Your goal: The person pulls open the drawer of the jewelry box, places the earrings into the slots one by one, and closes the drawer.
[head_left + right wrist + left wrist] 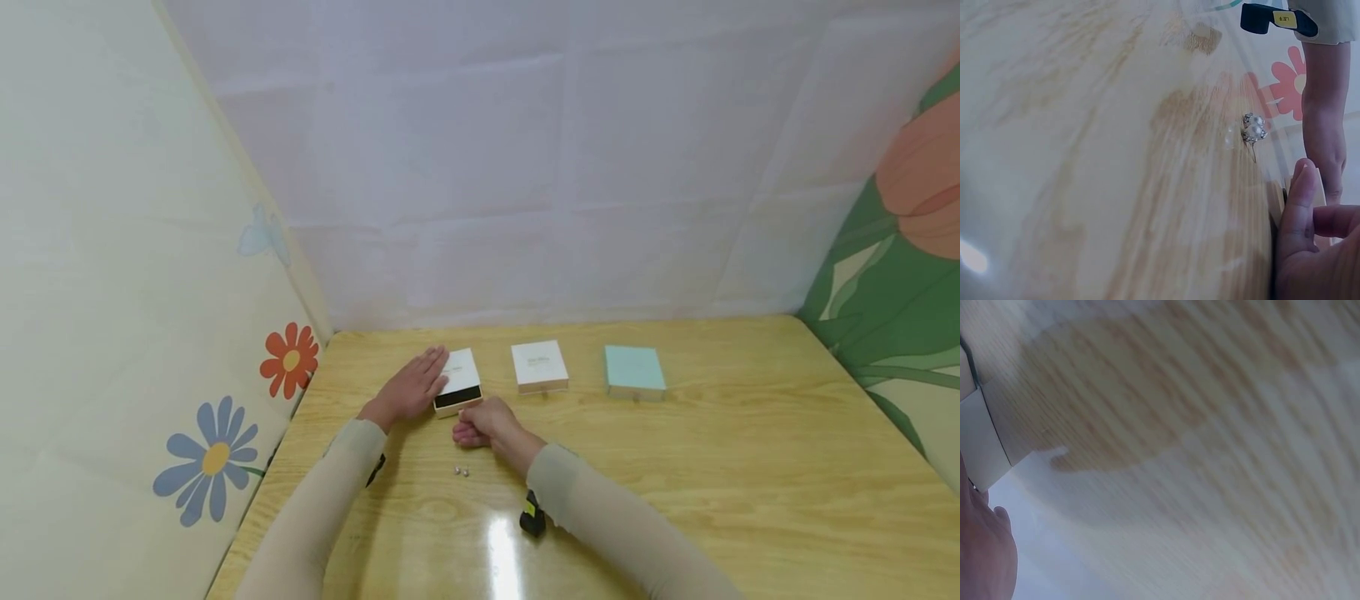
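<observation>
A small white drawer box (461, 371) with faint print on its lid lies on the table, its drawer partly out and showing a black inside (457, 397). My left hand (411, 388) rests along the box's left side and top with straight fingers. At the drawer's front, my right hand (487, 422) pinches its edge between thumb and bent finger; the exact grip is partly hidden in the head view. In the right wrist view, the thumb (1300, 200) presses near the drawer edge. Nearer me lies a pair of pearl-like earrings (461, 472), sparkling in the right wrist view.
A second white box (539, 365) stands to the right of the first, and a mint-green box (634, 370) farther right. Behind them hangs a white cloth wall (480, 208). A flower-patterned panel (187, 333) borders the wooden table (750, 467) on the left.
</observation>
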`<action>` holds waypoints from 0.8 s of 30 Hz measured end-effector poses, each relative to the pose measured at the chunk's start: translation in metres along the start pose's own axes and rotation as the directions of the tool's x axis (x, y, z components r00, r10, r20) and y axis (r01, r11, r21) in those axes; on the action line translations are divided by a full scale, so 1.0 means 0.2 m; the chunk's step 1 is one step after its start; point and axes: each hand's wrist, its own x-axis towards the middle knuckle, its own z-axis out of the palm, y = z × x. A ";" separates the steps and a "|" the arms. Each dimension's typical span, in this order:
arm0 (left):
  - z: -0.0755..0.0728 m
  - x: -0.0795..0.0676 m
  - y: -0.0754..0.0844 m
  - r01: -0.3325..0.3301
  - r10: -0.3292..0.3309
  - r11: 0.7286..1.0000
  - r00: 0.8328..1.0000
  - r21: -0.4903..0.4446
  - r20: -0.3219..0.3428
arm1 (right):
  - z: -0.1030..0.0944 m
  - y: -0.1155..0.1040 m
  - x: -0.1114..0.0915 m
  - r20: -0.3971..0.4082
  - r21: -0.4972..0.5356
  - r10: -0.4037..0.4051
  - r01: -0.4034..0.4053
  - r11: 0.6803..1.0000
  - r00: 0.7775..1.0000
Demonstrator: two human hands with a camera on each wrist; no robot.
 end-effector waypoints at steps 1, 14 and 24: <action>0.00 0.00 0.00 -0.003 0.003 1.000 1.000 -0.002 -0.002 | 0.00 0.00 0.00 0.000 0.000 -0.003 0.003 1.000 1.000; -0.01 0.00 0.00 -0.001 0.001 1.000 1.000 -0.014 0.003 | 0.00 0.01 -0.02 0.008 0.012 0.002 -0.002 1.000 1.000; -0.02 0.00 0.01 0.012 -0.012 1.000 1.000 -0.010 0.022 | -0.01 0.02 -0.04 0.009 0.002 -0.006 0.006 1.000 1.000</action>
